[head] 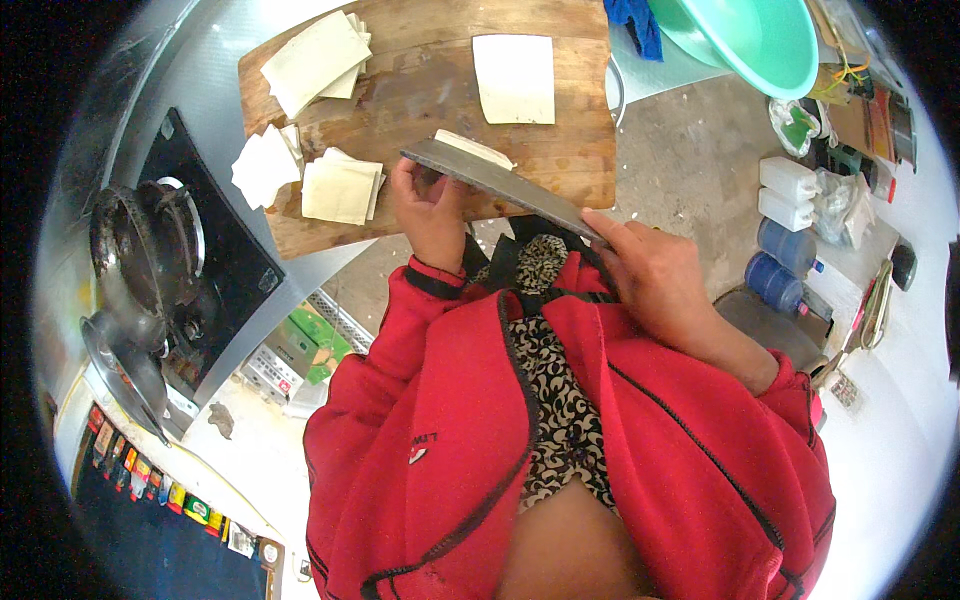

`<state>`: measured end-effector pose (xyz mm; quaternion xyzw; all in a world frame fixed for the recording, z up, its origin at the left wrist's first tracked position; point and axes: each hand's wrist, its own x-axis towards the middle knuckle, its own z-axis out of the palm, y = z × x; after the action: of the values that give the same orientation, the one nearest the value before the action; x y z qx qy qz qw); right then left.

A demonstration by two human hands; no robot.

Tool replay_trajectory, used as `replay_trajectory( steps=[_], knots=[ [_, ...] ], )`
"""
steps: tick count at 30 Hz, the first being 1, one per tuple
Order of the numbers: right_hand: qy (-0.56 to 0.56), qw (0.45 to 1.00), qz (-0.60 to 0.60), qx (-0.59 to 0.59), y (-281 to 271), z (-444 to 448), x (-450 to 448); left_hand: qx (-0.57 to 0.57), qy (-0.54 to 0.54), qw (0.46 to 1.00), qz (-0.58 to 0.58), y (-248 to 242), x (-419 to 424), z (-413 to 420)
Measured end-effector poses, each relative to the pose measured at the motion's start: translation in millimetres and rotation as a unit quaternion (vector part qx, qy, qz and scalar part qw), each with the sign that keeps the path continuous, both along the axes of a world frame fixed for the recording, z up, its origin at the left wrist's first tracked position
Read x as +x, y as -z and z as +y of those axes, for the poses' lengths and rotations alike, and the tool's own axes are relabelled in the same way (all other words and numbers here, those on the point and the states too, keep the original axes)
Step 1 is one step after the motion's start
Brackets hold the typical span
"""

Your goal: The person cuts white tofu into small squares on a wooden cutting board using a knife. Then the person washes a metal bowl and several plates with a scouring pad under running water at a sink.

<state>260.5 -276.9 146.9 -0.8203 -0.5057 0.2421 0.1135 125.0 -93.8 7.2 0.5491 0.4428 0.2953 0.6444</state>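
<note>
My right hand (652, 262) grips the handle end of a broad steel cleaver (495, 180), whose blade slants up to the left over the front edge of a wooden cutting board (427, 82). At the blade's far end is my left hand (431, 210), its fingers curled at the lower edge; the blade hides its fingertips. A pale strip of tofu-like sheet (472, 148) shows just beyond the blade, mostly hidden by it. One square pale sheet (514, 79) lies flat at the board's right. Stacked sheets sit at back left (319, 60), left edge (266, 166) and front left (341, 187).
A black cooktop (240, 259) with dark pans (127, 255) stands at left. Back right holds a mint-green basin (772, 45) and a blue cloth (637, 26). Blue water jugs (776, 281) and white plastic containers (786, 191) are on the right. Concrete floor (667, 157) shows beyond the board.
</note>
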Motion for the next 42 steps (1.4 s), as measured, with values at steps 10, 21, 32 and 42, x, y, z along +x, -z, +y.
replay_trajectory(
  steps=[10,21,32,42],
  knots=[
    [-0.013,1.000,0.007,-0.027,-6,6,3,0.025,-0.010,1.000,0.014,2,-2,1],
    [0.028,0.997,0.069,-0.009,-4,16,13,-0.017,-0.002,0.999,-0.028,2,0,0],
    [-0.015,0.995,0.042,-0.092,-5,36,23,-0.006,-0.012,1.000,-0.022,1,3,2],
    [-0.039,0.992,0.047,-0.115,4,54,26,-0.029,0.007,1.000,-0.004,0,1,6]
  ],
)
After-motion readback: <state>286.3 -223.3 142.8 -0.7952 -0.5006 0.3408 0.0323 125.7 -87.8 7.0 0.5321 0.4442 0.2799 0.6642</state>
